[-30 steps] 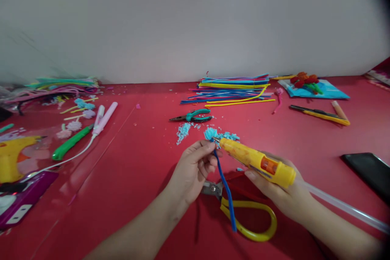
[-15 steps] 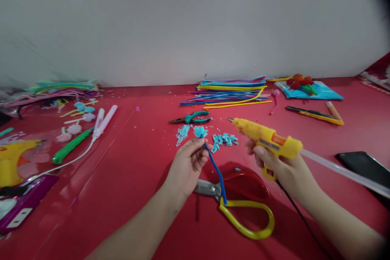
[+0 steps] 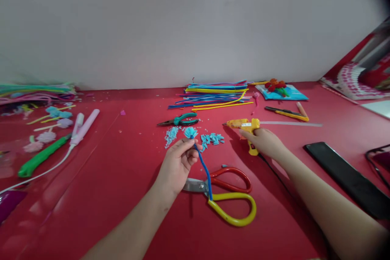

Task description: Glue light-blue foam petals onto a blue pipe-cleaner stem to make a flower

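Between the fingertips of my left hand [image 3: 178, 162], a pipe-cleaner flower [image 3: 191, 132] is pinched just below its light blue head; its dark blue stem [image 3: 204, 167] hangs down over the scissors. My right hand [image 3: 266, 142] grips the yellow hot glue gun [image 3: 254, 125], which is low at the tabletop with its nozzle toward the left and a clear glue stick [image 3: 292, 123] out of its back. Cut light blue pieces [image 3: 213, 139] lie between the hands, and blue fluff trimmings [image 3: 171, 135] to their left. Below are scissors [image 3: 234, 209] with one red and one yellow handle.
Teal pliers [image 3: 183, 119] and a bundle of pipe cleaners [image 3: 216, 93] lie behind the hands. Toward the right are a utility knife [image 3: 286, 113], a blue packet [image 3: 294, 92] and a black phone [image 3: 347, 174]. At left lie a pink iron [image 3: 85, 128] and a green-handled tool [image 3: 42, 157].
My right hand has lowered the glue gun to the tabletop and away from the flower. The left hand still pinches the flower. The view has turned slightly to the right.
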Motion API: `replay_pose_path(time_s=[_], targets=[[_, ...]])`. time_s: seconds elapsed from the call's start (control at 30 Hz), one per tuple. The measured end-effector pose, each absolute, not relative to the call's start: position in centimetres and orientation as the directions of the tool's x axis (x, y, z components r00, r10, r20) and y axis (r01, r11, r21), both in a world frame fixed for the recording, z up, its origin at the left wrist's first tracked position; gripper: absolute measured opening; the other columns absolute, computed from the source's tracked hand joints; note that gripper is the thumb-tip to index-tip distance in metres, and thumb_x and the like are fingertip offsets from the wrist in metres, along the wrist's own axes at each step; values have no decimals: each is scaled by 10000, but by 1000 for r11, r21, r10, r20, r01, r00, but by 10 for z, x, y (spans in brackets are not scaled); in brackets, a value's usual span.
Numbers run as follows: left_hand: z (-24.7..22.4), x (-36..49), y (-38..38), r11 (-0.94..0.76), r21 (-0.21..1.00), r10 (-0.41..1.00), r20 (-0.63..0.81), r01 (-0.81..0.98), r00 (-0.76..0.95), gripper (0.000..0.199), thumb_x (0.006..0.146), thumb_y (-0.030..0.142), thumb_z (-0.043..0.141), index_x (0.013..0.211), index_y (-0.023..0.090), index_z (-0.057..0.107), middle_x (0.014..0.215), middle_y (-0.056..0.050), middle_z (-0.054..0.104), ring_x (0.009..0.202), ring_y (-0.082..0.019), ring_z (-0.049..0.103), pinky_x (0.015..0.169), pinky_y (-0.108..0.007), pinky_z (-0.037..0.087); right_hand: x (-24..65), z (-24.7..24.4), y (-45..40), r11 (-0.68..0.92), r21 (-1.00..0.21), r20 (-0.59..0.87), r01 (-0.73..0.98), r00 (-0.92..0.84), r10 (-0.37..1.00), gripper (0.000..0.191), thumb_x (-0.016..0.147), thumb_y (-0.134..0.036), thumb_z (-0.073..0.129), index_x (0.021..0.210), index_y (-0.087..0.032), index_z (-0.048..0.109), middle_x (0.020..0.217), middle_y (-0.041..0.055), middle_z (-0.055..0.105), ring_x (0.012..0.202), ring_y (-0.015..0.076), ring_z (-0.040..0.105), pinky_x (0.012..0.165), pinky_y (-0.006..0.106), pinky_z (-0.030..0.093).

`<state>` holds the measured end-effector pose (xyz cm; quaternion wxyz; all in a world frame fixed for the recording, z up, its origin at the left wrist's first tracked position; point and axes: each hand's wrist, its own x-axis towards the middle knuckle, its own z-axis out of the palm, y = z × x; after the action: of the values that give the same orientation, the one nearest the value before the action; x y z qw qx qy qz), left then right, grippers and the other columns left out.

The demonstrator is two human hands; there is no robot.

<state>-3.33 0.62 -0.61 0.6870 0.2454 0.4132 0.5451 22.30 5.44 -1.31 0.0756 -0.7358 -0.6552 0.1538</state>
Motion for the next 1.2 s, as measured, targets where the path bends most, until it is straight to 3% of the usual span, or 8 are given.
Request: replay_pose_path(time_s=[0.17,0.3,0.47,0.53,0.7,0.87,1.07,1.2], targets=[[-5,-33,7,267,794,959,-277,-546,66,54,721,147,643,735,110,606,653,-12,657,471,-24,521,421,-96,426,221,-3,46,-102,-49,-63,994,99,993,480,857,-476,405,681,-104,652,694,227,660,723,361,658,603,400,433],[-6,-32,6,265,800,958,-281,-539,53,84,703,164,661,735,112,603,652,-14,656,467,-26,515,423,-100,424,201,14,35,33,14,10,999,-33,999,378,884,-371,392,800,-108,650,762,217,667,733,317,654,601,357,420],[-5,-31,5,252,809,962,-268,-532,47,116,680,189,680,720,124,593,655,-11,656,464,-29,515,418,-102,416,152,21,33,516,-94,0,852,-518,855,166,831,-225,513,958,-254,616,921,13,666,865,135,605,711,205,391],[-4,-31,5,244,812,964,-263,-529,41,116,676,185,682,707,125,588,651,-9,655,459,-29,514,418,-103,417,136,16,37,604,-105,5,790,-606,795,165,809,-171,524,932,-222,621,931,32,656,902,155,589,716,214,384],[-1,-31,5,245,816,963,-269,-523,32,107,674,179,676,704,113,598,636,-15,655,450,-28,512,413,-103,415,122,-1,47,590,-97,68,802,-586,808,137,825,-192,502,861,-131,620,898,123,633,832,211,587,667,264,387],[-2,-30,4,259,816,961,-270,-517,54,110,685,194,671,717,109,609,631,-18,654,447,-26,507,412,-102,401,119,-11,46,586,-165,109,793,-576,810,148,808,-123,465,819,-135,612,866,110,637,820,199,583,676,257,376],[-3,-29,2,253,823,965,-248,-508,79,135,683,229,676,730,123,607,632,-18,658,431,-30,502,397,-113,383,133,-2,39,490,-373,174,787,-460,871,152,747,-99,454,803,-162,580,641,17,597,564,131,524,526,224,343],[-1,-26,-2,276,856,961,-258,-437,101,137,689,240,665,665,132,585,593,-6,638,396,-27,477,359,-117,349,150,11,27,445,-545,198,710,-407,892,127,765,-117,441,786,-173,553,670,-17,579,597,100,523,561,194,399]])
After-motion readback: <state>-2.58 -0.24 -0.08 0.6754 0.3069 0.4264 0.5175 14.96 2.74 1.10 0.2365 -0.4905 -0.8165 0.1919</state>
